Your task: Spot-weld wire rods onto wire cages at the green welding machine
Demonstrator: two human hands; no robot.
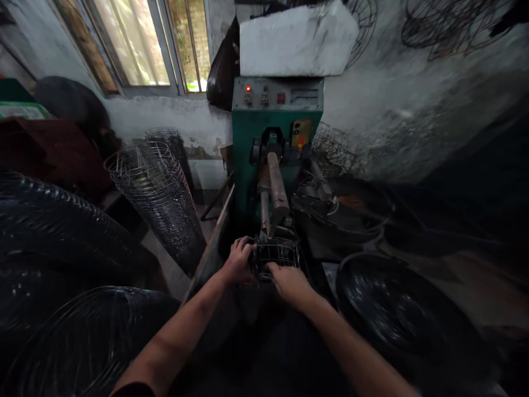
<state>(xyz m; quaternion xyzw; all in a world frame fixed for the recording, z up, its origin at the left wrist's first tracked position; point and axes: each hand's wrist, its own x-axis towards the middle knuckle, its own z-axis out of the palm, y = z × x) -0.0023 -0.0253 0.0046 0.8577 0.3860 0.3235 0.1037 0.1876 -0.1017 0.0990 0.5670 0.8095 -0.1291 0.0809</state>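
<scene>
A small wire frame (pixel 279 251) of thin metal rods sits between my hands, just below the electrodes of a green spot welding machine (pixel 246 176). My left hand (pixel 240 258) grips the frame's left end, with its fingers curled over the edge. On the near side, my right hand (pixel 289 281) closes its thumb and fingers on a rod of the frame. The machine's thick upper electrode arm (pixel 276 187) reaches toward me above a thinner lower arm (pixel 265 209). Dim light hides the frame's underside and some of my fingertips.
Tall stacks of wire rings (pixel 157 198) stand at the left, with more wire bundles (pixel 61 226) nearer me. At the right, a black round tub (pixel 397 303) holds shiny wire rings. A white foam block (pixel 297 41) rests on the machine, and a phone (pixel 301 133) is on its front.
</scene>
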